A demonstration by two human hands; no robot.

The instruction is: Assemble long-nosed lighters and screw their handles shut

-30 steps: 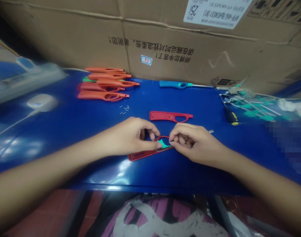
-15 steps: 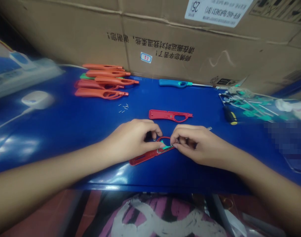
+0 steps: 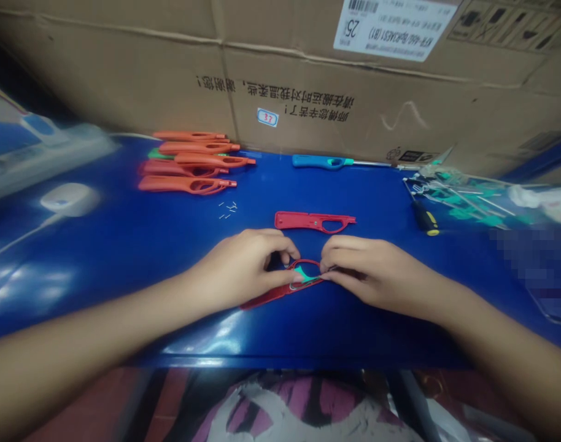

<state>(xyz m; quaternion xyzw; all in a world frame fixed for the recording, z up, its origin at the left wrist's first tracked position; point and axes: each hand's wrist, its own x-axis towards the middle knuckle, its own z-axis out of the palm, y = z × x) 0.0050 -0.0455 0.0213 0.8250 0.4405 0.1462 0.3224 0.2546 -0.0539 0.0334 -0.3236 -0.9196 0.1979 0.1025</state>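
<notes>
One corrugated cardboard box (image 3: 308, 73), matt brown with printed lettering and a white label, forms the back wall far behind the red shell (image 3: 266, 296). That shell, a long, flat, glossy plastic half with a loop opening, lies on the shiny blue table (image 3: 124, 245), near its front edge. Left hand (image 3: 243, 267): fingers curled and clenched on the shell at the loop, thumb pressed on the teal trigger (image 3: 303, 274). Right hand (image 3: 367, 273): thumb and forefinger pinched on the shell's front end, touching the trigger. Behind and to the left of the shell lies a stack of orange shells (image 3: 193, 166), slim and tapered. Just behind it lies a second red half (image 3: 313, 221), open side up. Farther behind lies a blue lighter (image 3: 326, 161) with a thin metal tube. Behind and to the right lies a screwdriver (image 3: 425, 221) with a black-and-yellow handle. Behind and to the left, short of the stack, lie loose metal pins (image 3: 228, 210).
</notes>
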